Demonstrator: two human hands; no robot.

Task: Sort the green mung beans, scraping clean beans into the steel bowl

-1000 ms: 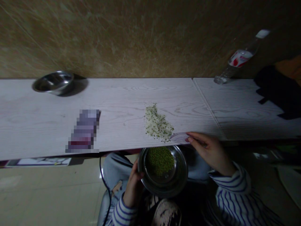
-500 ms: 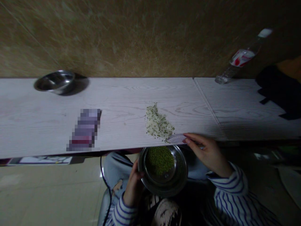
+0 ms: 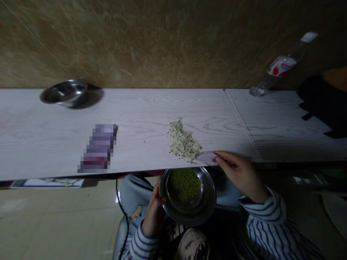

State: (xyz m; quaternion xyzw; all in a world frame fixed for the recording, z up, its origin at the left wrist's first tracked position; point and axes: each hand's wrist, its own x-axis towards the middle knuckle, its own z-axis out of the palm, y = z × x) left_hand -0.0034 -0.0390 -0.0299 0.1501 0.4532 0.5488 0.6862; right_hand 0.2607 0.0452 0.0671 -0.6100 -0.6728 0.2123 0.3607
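A steel bowl (image 3: pixel 206 202) half full of green beans (image 3: pixel 184 183) rests on my lap just under the table's front edge. My left hand (image 3: pixel 154 211) grips its left rim. My right hand (image 3: pixel 238 173) pinches a small pale card (image 3: pixel 205 156) flat on the table edge, touching the near end of a loose pile of mixed white grains and green beans (image 3: pixel 182 141).
An empty steel bowl (image 3: pixel 65 93) sits at the table's back left. A blurred flat object (image 3: pixel 99 147) lies left of the pile. A plastic water bottle (image 3: pixel 279 66) leans at the back right beside dark cloth (image 3: pixel 322 104). The white wooden table (image 3: pixel 151 119) abuts a brown wall.
The right hand and its card have shifted only slightly along the table edge beside the pile. The left hand and bowl have stayed put.
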